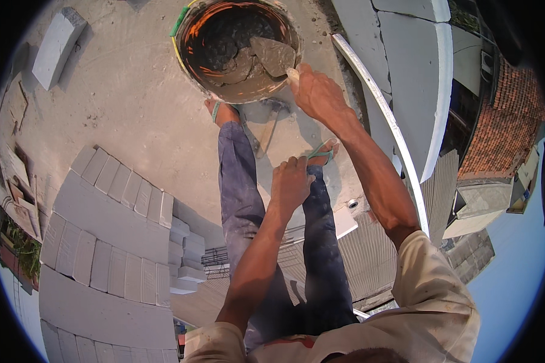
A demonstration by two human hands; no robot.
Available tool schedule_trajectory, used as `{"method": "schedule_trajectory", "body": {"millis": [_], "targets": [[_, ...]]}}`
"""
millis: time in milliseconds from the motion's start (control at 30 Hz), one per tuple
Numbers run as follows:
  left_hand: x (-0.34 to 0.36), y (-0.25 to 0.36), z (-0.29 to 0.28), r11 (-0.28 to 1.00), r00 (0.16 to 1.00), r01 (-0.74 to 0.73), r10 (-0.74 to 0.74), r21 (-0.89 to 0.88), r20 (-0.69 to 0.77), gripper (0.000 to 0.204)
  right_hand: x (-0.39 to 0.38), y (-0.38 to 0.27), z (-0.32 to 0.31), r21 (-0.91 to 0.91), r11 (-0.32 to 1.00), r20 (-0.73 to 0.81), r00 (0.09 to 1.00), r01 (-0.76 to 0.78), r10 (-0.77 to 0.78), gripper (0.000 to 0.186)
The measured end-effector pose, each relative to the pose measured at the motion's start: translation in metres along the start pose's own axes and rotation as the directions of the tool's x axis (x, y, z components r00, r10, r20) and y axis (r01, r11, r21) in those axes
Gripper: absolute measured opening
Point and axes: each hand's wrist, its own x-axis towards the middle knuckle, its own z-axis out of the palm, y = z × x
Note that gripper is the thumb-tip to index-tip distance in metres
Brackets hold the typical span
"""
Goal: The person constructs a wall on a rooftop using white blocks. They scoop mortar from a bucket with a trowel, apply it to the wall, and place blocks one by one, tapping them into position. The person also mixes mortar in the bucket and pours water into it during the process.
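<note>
My right hand (318, 94) is wrapped round the pale handle of a trowel (275, 55). The trowel's blade, coated in grey mortar, lies inside a round bucket (298, 37) at the far middle. Wet mortar (233, 63) covers the bucket's bottom, and orange streaks show on its inner wall. Beside my right lower leg, my left hand (289, 184) is closed, its fingers curled with the knuckles up. Its palm is hidden, so whether it holds anything does not show. A hammer (267, 130) lies on the concrete between my sandalled feet, close to the bucket.
Pale blocks (112, 242) are stacked high at the left. One loose block (59, 47) lies at the far left. To the right, a long white strip (381, 100) runs along a low block wall (415, 72). Corrugated sheets (375, 260) and a tiled roof (505, 115) appear below.
</note>
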Motion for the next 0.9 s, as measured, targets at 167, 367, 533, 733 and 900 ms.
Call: {"method": "schedule_trajectory", "body": {"millis": [167, 367, 533, 733, 900], "targets": [[0.007, 0.001, -0.002, 1.0, 0.999, 0.014, -0.014, -0.001, -0.034, 0.052, -0.061, 0.046, 0.022, 0.043, 0.999, 0.015, 1.0, 0.014, -0.015, 0.045], [0.011, 0.005, -0.004, 0.999, 0.999, 0.051, -0.051, -0.019, -0.002, 0.056, -0.121, 0.054, -0.015, 0.035, 0.986, 0.222, 0.963, -0.165, 0.153, 0.045], [0.017, 0.011, -0.009, 0.994, 0.992, 0.105, -0.104, -0.019, 0.076, 0.054, -0.133, 0.04, -0.033, 0.009, 0.993, 0.062, 0.991, -0.117, 0.117, 0.034], [0.018, 0.007, -0.003, 0.996, 0.993, 0.089, -0.089, -0.006, 0.072, 0.053, -0.066, 0.067, 0.027, -0.241, 0.967, -0.19, 0.974, 0.076, -0.124, 0.026], [0.017, 0.002, -0.001, 0.997, 0.998, 0.07, -0.07, -0.014, 0.002, 0.054, -0.137, 0.106, 0.008, -0.06, 0.997, -0.048, 0.998, 0.044, -0.047, 0.032]]}}
